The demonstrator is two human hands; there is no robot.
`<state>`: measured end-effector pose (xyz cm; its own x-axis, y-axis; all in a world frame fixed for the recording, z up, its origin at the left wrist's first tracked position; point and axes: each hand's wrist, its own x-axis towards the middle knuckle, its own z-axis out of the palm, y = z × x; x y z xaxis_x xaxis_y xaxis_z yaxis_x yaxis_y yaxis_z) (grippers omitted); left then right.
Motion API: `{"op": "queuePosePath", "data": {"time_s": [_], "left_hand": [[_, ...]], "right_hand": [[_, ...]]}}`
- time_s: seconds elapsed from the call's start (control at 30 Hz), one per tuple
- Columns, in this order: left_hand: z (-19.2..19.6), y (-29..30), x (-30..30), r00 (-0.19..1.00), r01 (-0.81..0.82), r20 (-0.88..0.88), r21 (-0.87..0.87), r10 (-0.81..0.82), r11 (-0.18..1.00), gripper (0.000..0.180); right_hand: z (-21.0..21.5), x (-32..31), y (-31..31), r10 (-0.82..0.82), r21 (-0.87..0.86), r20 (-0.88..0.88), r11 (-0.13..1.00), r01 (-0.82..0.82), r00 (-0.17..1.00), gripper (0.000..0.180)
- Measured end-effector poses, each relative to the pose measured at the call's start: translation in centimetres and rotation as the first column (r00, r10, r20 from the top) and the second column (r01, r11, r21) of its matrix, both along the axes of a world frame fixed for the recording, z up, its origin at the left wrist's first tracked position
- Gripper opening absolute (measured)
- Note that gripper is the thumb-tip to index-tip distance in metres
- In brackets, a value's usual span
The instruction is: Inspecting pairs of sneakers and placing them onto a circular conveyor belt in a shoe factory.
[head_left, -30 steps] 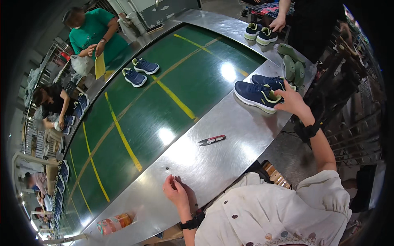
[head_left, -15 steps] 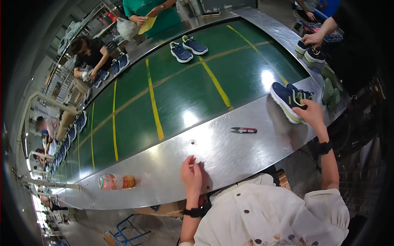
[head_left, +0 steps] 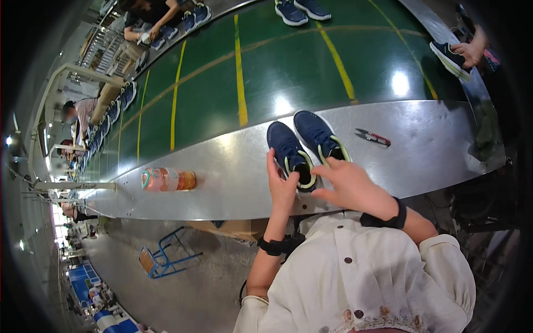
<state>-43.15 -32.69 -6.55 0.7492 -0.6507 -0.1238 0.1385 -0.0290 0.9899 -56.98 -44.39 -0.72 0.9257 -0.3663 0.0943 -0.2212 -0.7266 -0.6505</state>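
A pair of navy sneakers with white soles and pale lime linings stands before me on the metal ledge, toes pointing away. My left hand (head_left: 282,186) grips the left sneaker (head_left: 285,145) at its heel, thumb by the collar and fingers along the outer side. Over the heel of the right sneaker (head_left: 315,132), my right hand (head_left: 355,188) has its thumb and fingers spread apart; the fingertips overlap the collar, and whether they press on it is unclear. Red-handled thread snips (head_left: 373,137) lie to the right of the pair.
A pink bottle of amber liquid (head_left: 168,180) lies on the ledge at left. Beyond runs a green belt (head_left: 211,72) with yellow stripes, carrying another sneaker pair (head_left: 302,10). At right a co-worker's hand (head_left: 471,53) holds a sneaker. A blue-framed chair (head_left: 166,255) stands below.
The sneakers have come from the far right to in front of me. My left hand has taken hold of one; my right hand's grip has loosened. The view has shifted downward.
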Motion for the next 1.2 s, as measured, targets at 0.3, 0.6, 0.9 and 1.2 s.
{"op": "queuePosePath", "data": {"time_s": [0.3, 0.6, 0.9, 1.2], "left_hand": [[-3.0, -0.1, -0.9, 0.994, -0.102, -0.049, -0.035, 0.100, 0.994, 0.087], [-1.3, -1.0, -1.8, 0.980, -0.135, -0.155, -0.077, 0.122, 0.988, 0.084], [-3.4, -2.4, -2.4, 0.770, -0.068, 0.626, -0.112, 0.124, 0.991, 0.078], [-2.3, -1.3, -1.7, 0.966, -0.144, -0.249, -0.264, 0.076, 0.954, 0.061]], "right_hand": [[-1.8, -2.8, -4.6, -0.416, 0.280, 0.130, 0.886, 0.369, 0.900, 0.043], [-7.0, -0.4, -4.5, -0.392, 0.709, 0.092, 0.671, 0.216, 0.915, 0.051], [-8.9, -1.5, -2.5, -0.455, 0.474, 0.395, 0.845, 0.247, 0.798, 0.061], [-8.5, -2.7, -5.6, -0.592, 0.993, 0.083, 0.121, -0.013, 0.802, 0.059]]}}
